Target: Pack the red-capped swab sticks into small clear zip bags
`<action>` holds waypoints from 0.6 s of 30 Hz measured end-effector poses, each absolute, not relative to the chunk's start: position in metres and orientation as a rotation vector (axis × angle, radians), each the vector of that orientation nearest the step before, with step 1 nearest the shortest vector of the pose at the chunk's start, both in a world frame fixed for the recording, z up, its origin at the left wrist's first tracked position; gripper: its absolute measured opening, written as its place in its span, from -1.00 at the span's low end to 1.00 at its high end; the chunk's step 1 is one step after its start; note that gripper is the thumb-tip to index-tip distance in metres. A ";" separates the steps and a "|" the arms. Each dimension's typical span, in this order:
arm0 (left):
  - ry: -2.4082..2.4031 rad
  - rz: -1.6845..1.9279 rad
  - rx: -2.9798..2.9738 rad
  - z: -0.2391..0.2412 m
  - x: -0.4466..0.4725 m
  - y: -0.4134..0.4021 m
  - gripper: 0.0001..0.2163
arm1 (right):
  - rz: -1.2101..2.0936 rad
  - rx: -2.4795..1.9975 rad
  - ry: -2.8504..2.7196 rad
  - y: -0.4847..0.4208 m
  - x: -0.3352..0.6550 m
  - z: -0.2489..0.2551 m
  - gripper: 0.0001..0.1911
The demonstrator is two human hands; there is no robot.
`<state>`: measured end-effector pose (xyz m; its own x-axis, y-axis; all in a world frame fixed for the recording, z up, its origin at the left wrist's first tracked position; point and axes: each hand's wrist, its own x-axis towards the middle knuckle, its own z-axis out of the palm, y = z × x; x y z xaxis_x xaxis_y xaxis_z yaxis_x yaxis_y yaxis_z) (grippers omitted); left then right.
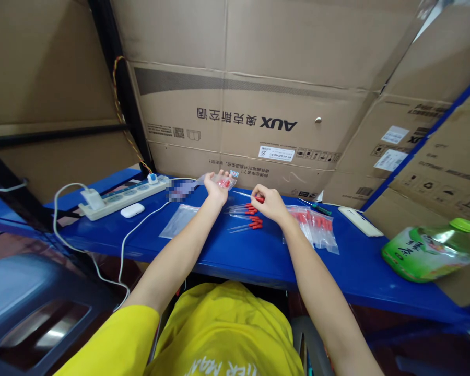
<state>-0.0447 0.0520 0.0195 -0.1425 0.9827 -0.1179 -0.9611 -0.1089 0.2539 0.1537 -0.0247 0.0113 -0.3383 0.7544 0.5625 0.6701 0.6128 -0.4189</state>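
My left hand is closed on a small clear plastic bag with red-tipped pieces inside, held just above the blue shelf. My right hand pinches a thin red-handled tool by its red end. Several more red-handled tools lie loose on the shelf between my hands. To the right of my right hand lies a pile of filled clear bags with red parts. An empty clear bag lies flat to the left of my left forearm.
A white power strip with a plugged charger and cables sits at left, a white earbud case beside it. A green bottle lies at right, a white remote-like device and a green-handled tool behind. Cardboard boxes wall the back.
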 end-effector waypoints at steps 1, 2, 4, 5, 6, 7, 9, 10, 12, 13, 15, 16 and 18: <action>0.311 1.690 0.088 0.019 -0.045 0.052 -0.92 | 0.142 -1.108 -2.070 -0.025 0.154 0.012 -0.95; 0.315 1.689 0.087 0.019 -0.045 0.052 -0.91 | 0.136 -1.107 -2.054 -0.025 0.154 0.012 -0.94; 0.327 1.676 0.086 0.019 -0.044 0.051 -0.89 | 0.118 -1.118 -2.034 -0.025 0.154 0.012 -0.92; 0.331 1.665 0.089 0.019 -0.042 0.050 -0.89 | 0.107 -1.127 -2.030 -0.025 0.153 0.012 -0.90; 0.332 1.651 0.096 0.018 -0.040 0.050 -0.88 | 0.097 -1.136 -2.029 -0.025 0.152 0.012 -0.87; 0.329 1.634 0.106 0.017 -0.038 0.049 -0.88 | 0.089 -1.144 -2.032 -0.025 0.151 0.011 -0.84; 0.324 1.603 0.128 0.015 -0.031 0.046 -0.87 | 0.079 -1.161 -2.039 -0.024 0.149 0.009 -0.78; 0.322 1.590 0.140 0.014 -0.028 0.045 -0.87 | 0.076 -1.168 -2.044 -0.023 0.148 0.007 -0.76; 0.311 1.572 0.161 0.011 -0.020 0.041 -0.88 | 0.074 -1.165 -2.061 -0.022 0.145 0.005 -0.75; 0.300 1.564 0.173 0.010 -0.016 0.039 -0.88 | 0.071 -1.157 -2.069 -0.022 0.142 0.004 -0.75; 0.279 1.545 0.197 0.008 -0.009 0.036 -0.90 | 0.064 -1.132 -2.085 -0.021 0.138 0.002 -0.75; 0.271 1.536 0.205 0.007 -0.007 0.035 -0.90 | 0.059 -1.119 -2.089 -0.022 0.136 0.001 -0.74; 0.257 1.522 0.218 0.006 -0.004 0.034 -0.91 | 0.062 -1.098 -2.089 -0.022 0.132 0.000 -0.73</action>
<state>-0.0039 0.0336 0.0061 0.0309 0.9991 -0.0297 -0.9535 0.0384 0.2991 0.1325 -0.0222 -0.0001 -0.3401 0.7223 0.6021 0.6856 0.6287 -0.3670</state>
